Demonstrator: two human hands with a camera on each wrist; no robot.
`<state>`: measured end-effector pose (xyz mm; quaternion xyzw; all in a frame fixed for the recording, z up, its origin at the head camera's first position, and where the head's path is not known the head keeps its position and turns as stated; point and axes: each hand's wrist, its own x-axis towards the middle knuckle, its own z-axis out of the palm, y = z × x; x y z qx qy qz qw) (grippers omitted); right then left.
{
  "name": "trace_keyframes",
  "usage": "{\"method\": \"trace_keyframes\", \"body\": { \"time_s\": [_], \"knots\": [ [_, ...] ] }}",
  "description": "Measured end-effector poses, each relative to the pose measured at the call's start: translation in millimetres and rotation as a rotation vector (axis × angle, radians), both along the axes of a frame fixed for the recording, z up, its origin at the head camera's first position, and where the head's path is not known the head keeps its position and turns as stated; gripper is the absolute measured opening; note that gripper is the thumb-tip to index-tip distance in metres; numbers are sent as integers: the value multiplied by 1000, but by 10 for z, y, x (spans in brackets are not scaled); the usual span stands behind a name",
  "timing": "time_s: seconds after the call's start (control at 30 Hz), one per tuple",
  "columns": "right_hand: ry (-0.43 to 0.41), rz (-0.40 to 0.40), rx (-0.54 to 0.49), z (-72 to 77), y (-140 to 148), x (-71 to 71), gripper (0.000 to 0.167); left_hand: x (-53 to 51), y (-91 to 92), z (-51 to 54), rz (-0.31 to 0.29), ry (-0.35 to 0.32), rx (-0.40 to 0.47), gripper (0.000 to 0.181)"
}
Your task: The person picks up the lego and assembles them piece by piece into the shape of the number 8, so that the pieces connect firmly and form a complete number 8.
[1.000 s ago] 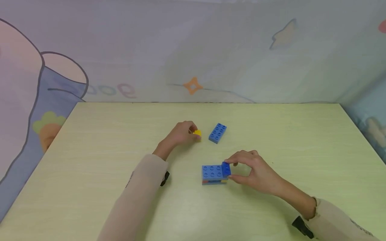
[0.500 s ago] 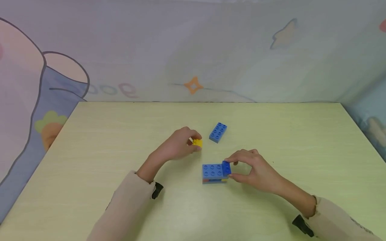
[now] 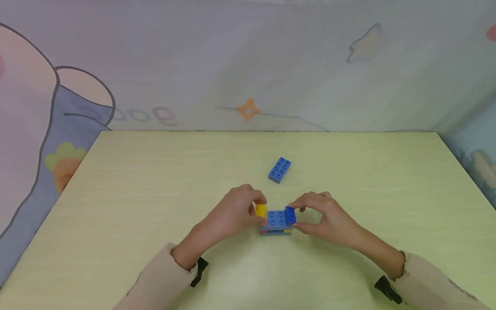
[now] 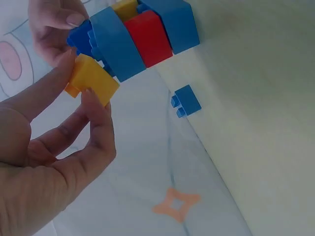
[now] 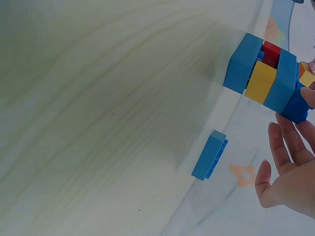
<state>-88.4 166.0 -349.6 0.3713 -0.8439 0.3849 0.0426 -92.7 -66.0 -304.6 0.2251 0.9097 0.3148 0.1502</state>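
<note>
A brick stack has a long blue brick on top, a red brick and a yellow one below it, and another long blue brick at the bottom. My left hand pinches a loose yellow brick between thumb and fingers. That brick is over the stack's left end, tilted beside the studs in the left wrist view. At the right end, my right hand holds a small dark blue brick that sits on the top brick. Fingers partly cover both small bricks.
A separate long blue brick lies studs up on the table, behind the stack. The table's far edge meets a printed cloth backdrop.
My left hand has brought the yellow brick toward me and slightly right, from beside the separate blue brick to the stack's left end. My right hand has stayed in place.
</note>
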Motion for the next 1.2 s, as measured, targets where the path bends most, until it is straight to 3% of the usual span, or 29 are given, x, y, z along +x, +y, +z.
{"method": "trace_keyframes", "body": {
  "time_s": [0.3, 0.5, 0.97, 1.1, 1.2],
  "knots": [
    [0, -3, 10, -2, 5, -4, 37, 89, -27, -73, -62, 93, 76, 34],
    [-11, -8, 16, -1, 4, -4, 36, 108, -57, -85, -53, 84, 134, 31],
    [-57, -25, 28, 17, -2, 0, 36, 119, -38, -115, -36, 54, 164, 30],
    [-94, -27, 55, 48, 7, 0, 34, 120, -25, -105, -42, 57, 143, 30],
    [-161, 15, 76, 80, 34, -34, 33, 122, -25, -98, -45, 58, 133, 30]
  ]
}}
